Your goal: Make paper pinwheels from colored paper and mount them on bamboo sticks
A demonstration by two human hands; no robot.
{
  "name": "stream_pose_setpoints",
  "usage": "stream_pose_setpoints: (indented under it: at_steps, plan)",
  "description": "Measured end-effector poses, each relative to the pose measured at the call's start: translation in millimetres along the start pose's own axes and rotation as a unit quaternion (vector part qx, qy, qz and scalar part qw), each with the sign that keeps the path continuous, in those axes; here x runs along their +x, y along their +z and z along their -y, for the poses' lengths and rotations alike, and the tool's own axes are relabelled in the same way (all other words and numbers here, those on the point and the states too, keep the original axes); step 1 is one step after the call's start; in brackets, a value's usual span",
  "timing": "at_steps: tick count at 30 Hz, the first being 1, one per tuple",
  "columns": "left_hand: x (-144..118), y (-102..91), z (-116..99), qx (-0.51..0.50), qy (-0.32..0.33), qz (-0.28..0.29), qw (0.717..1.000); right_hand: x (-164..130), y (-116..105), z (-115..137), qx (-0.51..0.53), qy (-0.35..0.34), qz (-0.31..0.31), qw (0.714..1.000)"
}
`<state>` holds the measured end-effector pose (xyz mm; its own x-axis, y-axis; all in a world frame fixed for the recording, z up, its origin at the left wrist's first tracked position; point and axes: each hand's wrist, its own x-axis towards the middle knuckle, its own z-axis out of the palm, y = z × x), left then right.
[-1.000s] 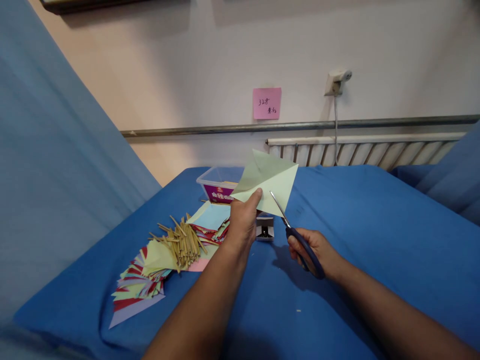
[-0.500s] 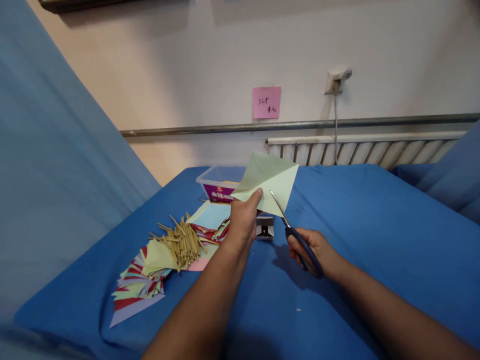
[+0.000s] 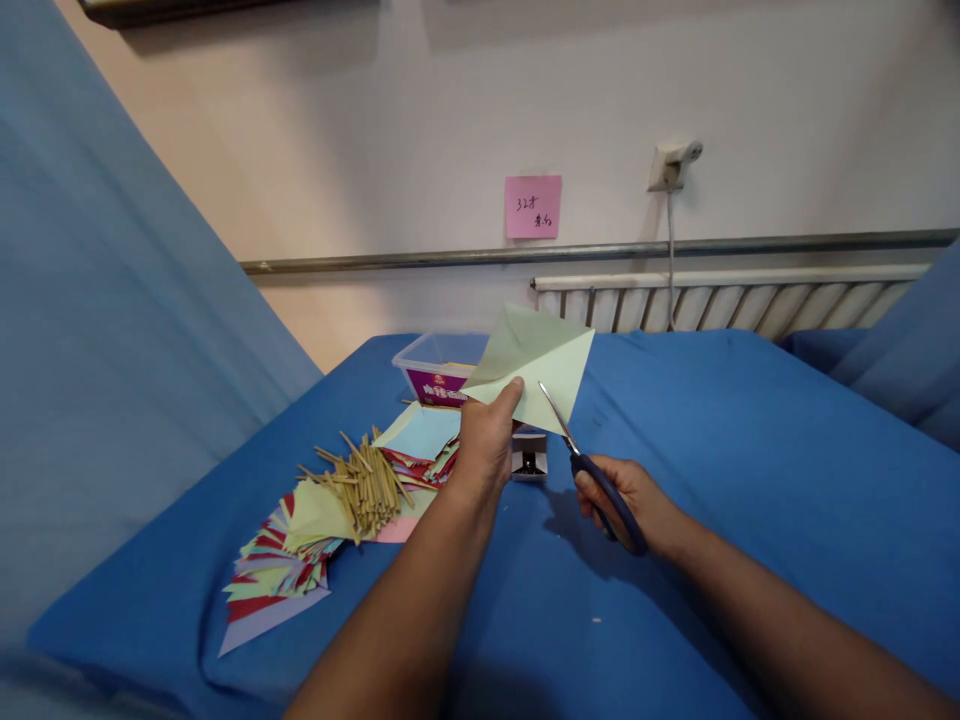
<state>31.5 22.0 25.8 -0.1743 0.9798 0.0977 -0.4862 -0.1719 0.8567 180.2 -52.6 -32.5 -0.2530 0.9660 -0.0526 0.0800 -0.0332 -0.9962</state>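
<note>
Above blue cloth [image 3: 712,450], hands raised: paper [image 3: 536,365], scissors [image 3: 592,470].

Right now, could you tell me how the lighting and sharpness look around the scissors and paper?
Head view: soft, even light; the scissors and right hand cast a dim shadow on the blue sheet; the green paper is sharp, without glare; edges bend slightly.
</note>
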Motion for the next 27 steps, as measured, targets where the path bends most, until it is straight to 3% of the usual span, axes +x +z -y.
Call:
stream_pose_setpoints:
  at_steps: [5, 12, 15, 18, 20, 22, 27]
  plan:
    - [1.8, 0.3, -0.6, -0.005, -0.003, -0.007, 1.000, 0.0, -1.6, -7.0, 0.005, -0.004, 0.032, 0.999]
    - [13.3, -6.9, -13.1, -0.034, 0.012, -0.046, 0.998, -8.9, -16.6, 9.3, -0.073, -0.040, 0.126, 0.989]
    - [15.7, -8.8, -18.0, -0.026, 0.003, -0.056, 0.998, -2.4, -29.6, 9.7, -0.057, -0.054, 0.045, 0.996]
    - [15.3, -10.3, -18.1, 0.011, -0.051, -0.017, 0.998, 8.0, -46.2, 9.2, -0.023, -0.091, -0.155, 0.983]
    - [13.5, -11.9, -16.0, 0.056, -0.102, 0.033, 0.993, 12.7, -57.3, 9.8, 0.001, -0.117, -0.239, 0.964]
    - [10.4, -14.0, -13.5, 0.102, -0.143, 0.096, 0.980, 14.2, -65.0, 11.2, 0.025, -0.133, -0.251, 0.958]
    - [0.7, -16.8, -12.3, 0.217, -0.190, 0.229, 0.929, 8.9, -58.9, 18.4, 0.020, -0.101, -0.192, 0.976]
